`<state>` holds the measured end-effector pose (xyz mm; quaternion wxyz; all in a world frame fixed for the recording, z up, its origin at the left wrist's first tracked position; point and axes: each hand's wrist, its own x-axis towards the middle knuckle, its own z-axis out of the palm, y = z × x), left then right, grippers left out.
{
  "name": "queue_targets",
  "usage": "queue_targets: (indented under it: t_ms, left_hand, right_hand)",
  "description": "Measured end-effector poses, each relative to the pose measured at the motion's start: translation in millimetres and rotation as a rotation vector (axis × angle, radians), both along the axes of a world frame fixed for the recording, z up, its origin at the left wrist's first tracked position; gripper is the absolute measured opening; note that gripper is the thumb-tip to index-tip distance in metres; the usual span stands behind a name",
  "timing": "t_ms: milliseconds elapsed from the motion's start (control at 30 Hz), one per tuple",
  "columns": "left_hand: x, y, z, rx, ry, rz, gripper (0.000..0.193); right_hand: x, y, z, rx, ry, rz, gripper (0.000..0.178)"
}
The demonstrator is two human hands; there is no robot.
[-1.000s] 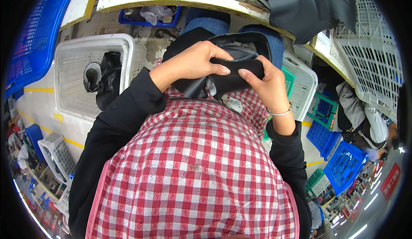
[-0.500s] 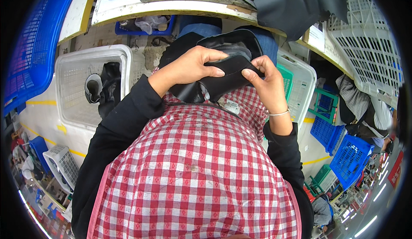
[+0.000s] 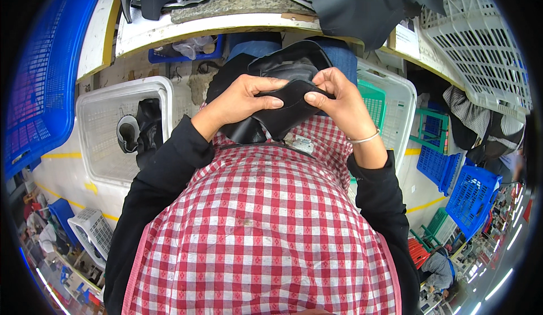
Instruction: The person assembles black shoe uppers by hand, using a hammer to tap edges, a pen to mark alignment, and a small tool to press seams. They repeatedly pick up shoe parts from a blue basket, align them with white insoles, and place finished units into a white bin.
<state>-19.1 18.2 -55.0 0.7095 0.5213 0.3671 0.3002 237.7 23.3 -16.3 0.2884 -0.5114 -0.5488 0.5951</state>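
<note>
A black leather boot upper (image 3: 289,110) lies across my lap, its edge folded and raised between my hands. On its left side my left hand (image 3: 240,101) pinches the edge, thumb toward me and fingers behind the fold. My right hand (image 3: 338,95) grips the same edge at the right between thumb and fingers. Behind the fold the leather opens into a hollow with a greyish lining. More of the black leather hangs below my left hand, over my red-and-white checked apron (image 3: 249,219). The fingertips behind the leather are hidden.
Ahead is a white workbench edge (image 3: 226,25) with a stone slab (image 3: 226,3) and black leather pieces (image 3: 362,9). A white crate (image 3: 93,145) holding black boot parts (image 3: 148,128) stands left. Right are a white crate (image 3: 403,111) with a green basket inside and blue crates (image 3: 472,199).
Both hands hold the upper's edge as before. My right hand has drawn closer to my left, and its fingers have shifted along the edge. The whole view has tilted slightly.
</note>
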Motion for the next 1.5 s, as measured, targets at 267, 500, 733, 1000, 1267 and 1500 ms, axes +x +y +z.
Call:
queue_targets:
  t_ms: [267,500,733,1000,1267,1500]
  left_hand:
    - [2.7,8.9,33.4,0.111,0.168,0.042,0.024]
    - [7.1,7.7,47.4,-0.133,0.034,0.146,0.022]
    - [6.9,6.1,40.7,-0.081,-0.078,0.139,0.023]
    - [11.2,10.2,42.0,0.145,0.414,-0.064,0.032]
    - [2.5,53.9,61.2,0.270,0.326,-0.308,0.021]
    - [-1.0,87.0,80.0,-0.032,0.430,-0.560,0.024]
  right_hand:
    - [-4.5,3.4,4.2,-0.008,-0.057,0.038,0.031]
    - [-17.3,6.4,12.8,-0.011,-0.092,0.075,0.030]
    - [-13.9,10.7,5.0,-0.058,0.009,0.148,0.021]
    - [-22.7,-5.9,-4.4,0.274,-0.276,0.059,0.029]
    - [-22.4,-5.7,-2.1,0.323,-0.361,0.117,0.040]
    - [-35.4,-3.0,6.0,0.366,-0.361,0.162,0.040]
